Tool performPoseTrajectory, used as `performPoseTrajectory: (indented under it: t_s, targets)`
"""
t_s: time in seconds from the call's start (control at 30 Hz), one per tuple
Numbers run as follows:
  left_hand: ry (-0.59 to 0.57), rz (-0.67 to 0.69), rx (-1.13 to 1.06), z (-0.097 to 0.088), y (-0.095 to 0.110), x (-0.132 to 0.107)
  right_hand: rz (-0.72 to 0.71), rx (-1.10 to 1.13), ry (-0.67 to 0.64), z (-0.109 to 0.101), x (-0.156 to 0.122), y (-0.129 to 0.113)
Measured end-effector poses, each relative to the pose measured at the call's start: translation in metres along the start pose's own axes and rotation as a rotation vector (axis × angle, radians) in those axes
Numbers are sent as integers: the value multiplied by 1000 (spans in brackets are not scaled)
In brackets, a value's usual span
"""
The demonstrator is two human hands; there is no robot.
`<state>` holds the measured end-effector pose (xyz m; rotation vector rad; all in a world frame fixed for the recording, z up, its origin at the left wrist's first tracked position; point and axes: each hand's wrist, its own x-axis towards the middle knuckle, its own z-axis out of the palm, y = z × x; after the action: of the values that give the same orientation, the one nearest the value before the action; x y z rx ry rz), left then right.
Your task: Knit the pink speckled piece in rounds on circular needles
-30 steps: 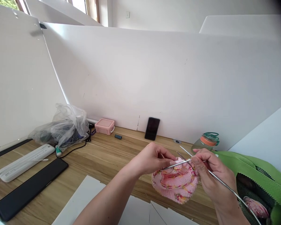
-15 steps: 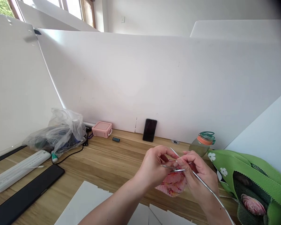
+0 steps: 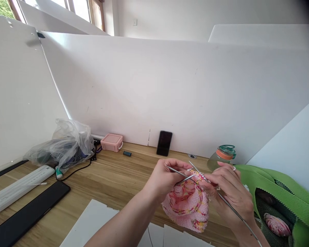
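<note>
A pink knitted piece [image 3: 187, 209] flecked with red and yellow hangs between my hands, above the wooden desk. Several thin metal knitting needles cross at its top edge. My left hand [image 3: 167, 178] is closed on the upper left of the knitting and the needles there. Closed around a long knitting needle [image 3: 238, 216] at the top right corner of the piece is my right hand [image 3: 230, 190]; the needle runs back past my wrist toward the lower right. A pale ring-like loop shows on a right finger. My fingers partly hide the stitches.
On the right lies a green bag [image 3: 270, 185] with a ball of pink yarn [image 3: 276, 224] in it, beside a green-lidded bottle [image 3: 224, 154]. A phone [image 3: 164, 143] leans against the white partition. Leftward are a pink box [image 3: 112, 142], plastic bag [image 3: 72, 144] and power strip [image 3: 20, 188].
My right hand has moved right and turned, its fingers lifting away from my left hand. The knitted piece now hangs more spread out and shows more of its surface.
</note>
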<state>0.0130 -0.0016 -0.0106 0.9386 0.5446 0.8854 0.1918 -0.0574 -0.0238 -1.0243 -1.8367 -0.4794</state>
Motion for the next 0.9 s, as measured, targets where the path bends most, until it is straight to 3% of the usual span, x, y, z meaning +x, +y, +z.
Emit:
performPoseTrajectory:
  t_s: [0.17, 0.4, 0.6, 0.7, 0.9]
  targets:
    - [-8, 2, -88, -3, -3, 4, -51, 8, -55, -2, -1, -3]
    - [-17, -89, -2, 1, -1, 0, -88, -145, -99, -9, -2, -3]
    - [-56, -129, 53, 9, -12, -3, 141, 71, -290, 7, -11, -2]
    - [-70, -127, 51, 9, -19, -2, 174, 126, -366, 10, -14, 1]
    - [-40, -49, 28, 1, -9, 0, -52, 9, -111, 0, -1, 2]
